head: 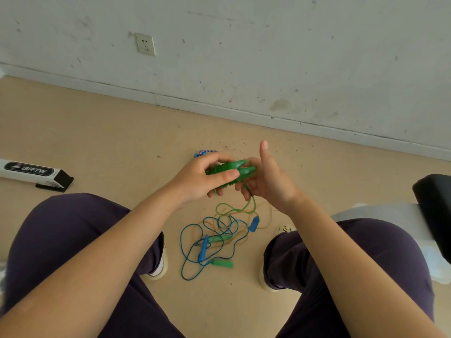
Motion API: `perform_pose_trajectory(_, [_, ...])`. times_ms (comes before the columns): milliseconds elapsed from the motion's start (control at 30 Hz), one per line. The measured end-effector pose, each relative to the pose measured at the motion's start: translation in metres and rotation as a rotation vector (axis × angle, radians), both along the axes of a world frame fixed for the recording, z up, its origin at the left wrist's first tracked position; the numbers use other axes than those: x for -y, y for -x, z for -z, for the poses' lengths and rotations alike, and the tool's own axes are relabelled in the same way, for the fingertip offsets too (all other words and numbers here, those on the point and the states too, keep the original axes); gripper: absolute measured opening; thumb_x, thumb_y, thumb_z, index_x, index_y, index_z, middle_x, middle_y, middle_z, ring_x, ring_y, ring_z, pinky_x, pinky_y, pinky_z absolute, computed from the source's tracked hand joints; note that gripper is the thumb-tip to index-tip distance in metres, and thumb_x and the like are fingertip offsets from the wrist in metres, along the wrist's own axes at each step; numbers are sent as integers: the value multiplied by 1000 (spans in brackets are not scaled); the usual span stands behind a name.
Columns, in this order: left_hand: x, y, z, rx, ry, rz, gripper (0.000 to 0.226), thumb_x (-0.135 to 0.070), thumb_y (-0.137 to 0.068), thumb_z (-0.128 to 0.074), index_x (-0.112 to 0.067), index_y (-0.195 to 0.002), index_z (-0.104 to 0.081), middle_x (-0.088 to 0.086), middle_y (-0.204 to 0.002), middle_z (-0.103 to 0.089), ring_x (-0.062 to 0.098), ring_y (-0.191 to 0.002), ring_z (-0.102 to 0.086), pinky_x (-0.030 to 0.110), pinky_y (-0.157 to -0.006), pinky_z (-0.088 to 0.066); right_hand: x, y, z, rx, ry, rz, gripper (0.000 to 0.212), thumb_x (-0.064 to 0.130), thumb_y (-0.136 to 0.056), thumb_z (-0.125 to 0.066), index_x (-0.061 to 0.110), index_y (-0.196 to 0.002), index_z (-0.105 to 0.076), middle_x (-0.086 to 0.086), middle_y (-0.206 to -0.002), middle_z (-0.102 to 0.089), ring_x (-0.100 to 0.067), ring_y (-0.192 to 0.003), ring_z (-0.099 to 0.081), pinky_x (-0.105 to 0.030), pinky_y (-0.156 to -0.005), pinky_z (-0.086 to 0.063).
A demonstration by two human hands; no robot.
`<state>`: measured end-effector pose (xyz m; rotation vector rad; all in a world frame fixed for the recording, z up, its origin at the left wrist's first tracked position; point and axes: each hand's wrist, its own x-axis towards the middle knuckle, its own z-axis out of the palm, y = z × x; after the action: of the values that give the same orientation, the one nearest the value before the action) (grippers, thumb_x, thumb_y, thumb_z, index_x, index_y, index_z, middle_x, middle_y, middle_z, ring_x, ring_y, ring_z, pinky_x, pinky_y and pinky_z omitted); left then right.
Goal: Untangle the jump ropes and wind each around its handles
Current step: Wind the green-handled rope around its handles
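Between the person's knees, a tangle of ropes (214, 237) lies on the tan floor (109, 142): a blue cord loops widely, with two blue handles (203, 250) and two light green handles (223, 263) among the coils, and an orange strand runs through them. Above this heap, both forearms reach forward and meet. The left hand (202, 179) grips a pair of dark green handles (234, 172) held side by side, thumb on top and fingers curled beneath, with green cord wound round them. The right hand (266, 181) sits just beside their pointed ends, index finger raised straight, the lower fingers curled around the green cord (251, 203), which hangs down to the pile. Just beyond the left hand, a blue and white bundle (203, 152) rests on the floor. Farther left lies a white box (31, 173) with a black label. The wall (244, 57) behind carries a socket (145, 44).
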<state>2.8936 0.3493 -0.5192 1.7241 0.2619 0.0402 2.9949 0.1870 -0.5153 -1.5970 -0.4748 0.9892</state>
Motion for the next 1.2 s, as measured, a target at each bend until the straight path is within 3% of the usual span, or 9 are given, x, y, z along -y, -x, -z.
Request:
perform_pose_trajectory(100, [-1,1,1,-25,16,21,44,-22,-77,-84,-27,-115,-62,1,-92,-67,12,-66,-64,28,-56,-48,-2,2,2,-11,-18,-1,91,74,-92,-8,5,-111,-64,-17,-78,-62,-30,-66,-53,-38,-70,-47])
perform_pose_trajectory(233, [0,-1,1,14,26,-123,38,-17,-84,-78,-19,-116,-58,2,-88,-69,14,-65,-66,29,-52,-48,-1,0,3,-8,6,-7,85,71,-94,-12,8,-104,-67,-17,-80,-67,-31,-70,-60,-37,-72,-50])
perform_pose_trajectory(433, [-9,-4,1,69,180,-388,30,-20,-89,-73,-18,-112,-53,9,-107,-72,16,-72,-70,29,-54,-50,4,0,0,227,63,-74,32,30,-97,-58,2,-89,-70,-14,-82,-70,-21,-80,-64,-44,-88,-50])
perform_pose_trajectory(533, [-7,-3,0,90,258,-397,28,-18,-90,-72,-19,-111,-52,8,-108,-73,19,-81,-72,30,-56,-51,4,1,1,248,45,-98,18,19,-96,-60,7,-86,-68,-13,-86,-71,-25,-88,-65,-45,-94,-51])
perform_pose_trajectory(667, [-7,-2,-3,118,341,-349,26,-14,-92,-69,-21,-110,-51,8,-107,-70,22,-100,-72,34,-66,-58,3,5,1,174,24,-81,16,18,-99,-57,5,-93,-65,-12,-76,-69,-29,-77,-67,-36,-68,-59])
perform_pose_trajectory(833, [4,-1,3,114,286,-221,35,-28,-81,-79,-26,-107,-56,15,-116,-69,34,-111,-67,59,-95,-52,-3,10,9,220,76,-123,17,20,-95,-63,4,-98,-70,-9,-74,-68,-24,-65,-66,-24,-46,-45])
perform_pose_trajectory(933, [10,-1,2,116,382,-178,35,-20,-82,-73,-15,-110,-52,12,-108,-74,33,-104,-70,57,-94,-51,-5,12,12,248,95,-149,17,20,-94,-65,5,-96,-72,-8,-71,-68,-22,-61,-66,-24,-44,-44])
perform_pose_trajectory(1067, [5,-1,-7,135,563,-203,30,-14,-87,-68,-9,-108,-48,11,-84,-68,30,-79,-70,54,-88,-55,-5,10,11,224,127,-153,21,24,-92,-67,6,-84,-71,-7,-70,-69,-17,-60,-65,-23,-47,-45])
perform_pose_trajectory(1200, [3,-1,-6,147,353,-220,21,-8,-93,-64,-11,-106,-48,11,-83,-62,19,-62,-58,38,-66,-55,-3,8,6,266,206,-218,22,29,-86,-74,8,-82,-72,-4,-73,-71,-14,-65,-62,-25,-55,-47])
